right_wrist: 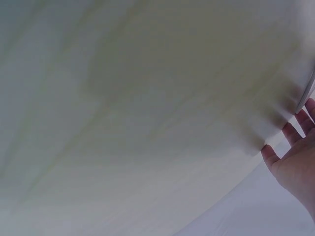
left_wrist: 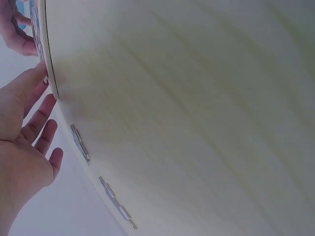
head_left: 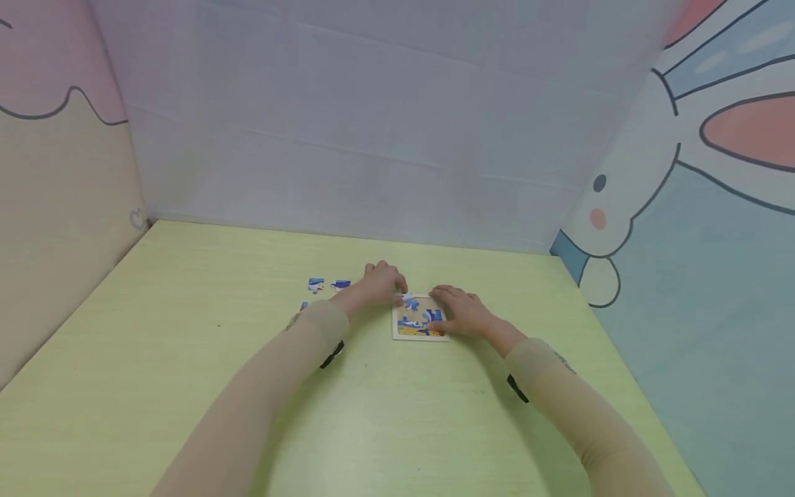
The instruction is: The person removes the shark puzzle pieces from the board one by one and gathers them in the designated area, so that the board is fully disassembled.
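1. Evidently a fitting step: the left hand (head_left: 381,281) seems to pinch a blue-and-white puzzle piece (head_left: 412,304) at the upper left of the puzzle tray (head_left: 404,337), on the table (head_left: 373,428).
2. The right hand (head_left: 466,310), fingers apart, rests along its right side.
3. Next probably calls for aligning, then pressing.
4. The pale-rimmed tray looks part-filled, mostly below; loose pieces (head_left: 316,285) lie leftward.

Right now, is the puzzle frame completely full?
No, the puzzle frame is partly filled: bare tan base shows inside, loose pieces lie outside.
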Demonstrator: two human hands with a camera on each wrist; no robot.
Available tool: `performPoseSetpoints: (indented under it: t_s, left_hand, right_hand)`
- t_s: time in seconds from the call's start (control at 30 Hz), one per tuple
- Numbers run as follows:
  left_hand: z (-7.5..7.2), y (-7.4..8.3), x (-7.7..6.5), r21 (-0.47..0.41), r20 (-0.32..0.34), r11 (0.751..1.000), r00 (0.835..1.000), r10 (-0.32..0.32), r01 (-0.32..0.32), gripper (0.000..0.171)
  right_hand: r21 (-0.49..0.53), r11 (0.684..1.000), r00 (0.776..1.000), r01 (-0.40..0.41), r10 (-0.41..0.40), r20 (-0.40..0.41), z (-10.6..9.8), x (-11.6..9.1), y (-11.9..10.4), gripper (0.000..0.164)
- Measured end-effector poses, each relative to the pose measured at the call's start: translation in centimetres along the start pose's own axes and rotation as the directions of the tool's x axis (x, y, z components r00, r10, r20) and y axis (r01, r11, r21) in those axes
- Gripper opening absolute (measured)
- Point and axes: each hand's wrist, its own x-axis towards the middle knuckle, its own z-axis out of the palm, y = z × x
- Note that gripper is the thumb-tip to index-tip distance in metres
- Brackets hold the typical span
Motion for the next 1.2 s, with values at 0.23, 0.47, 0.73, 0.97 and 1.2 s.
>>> performPoseSetpoints:
  t_s: [0.23,0.47,0.73,0.97,1.2]
  left_hand:
    - [-0.6,-0.6,-0.4,-0.024,-0.026,0.999,0.999,0.039,-0.04,0.031]
    - [-1.3,-0.8,-0.7,-0.034,-0.035,0.997,0.997,0.069,-0.071,0.031]
    - [-2.6,-1.1,-2.3,0.005,-0.069,0.987,0.984,0.161,-0.161,0.028]
    - [-3.7,-1.9,-4.4,0.017,-0.056,0.981,0.979,0.194,-0.193,0.026]
    - [-5.4,-2.8,-5.7,0.039,-0.068,0.973,0.97,0.231,-0.229,0.025]
  right_hand:
    - [0.0,1.0,1.0,0.003,-0.003,-0.009,-0.1,0.2,0.0,0.081]
    - [0.007,1.0,1.0,0.012,-0.012,-0.014,-0.3,0.0,-0.1,0.081]
    - [0.025,1.0,1.0,-0.005,0.005,-0.006,0.1,-0.3,-0.1,0.081]
    - [0.005,1.0,1.0,0.0,0.0,-0.019,0.4,-0.2,-0.1,0.08]
    - [-0.016,1.0,0.999,0.007,-0.008,-0.032,0.4,-0.1,0.1,0.08]
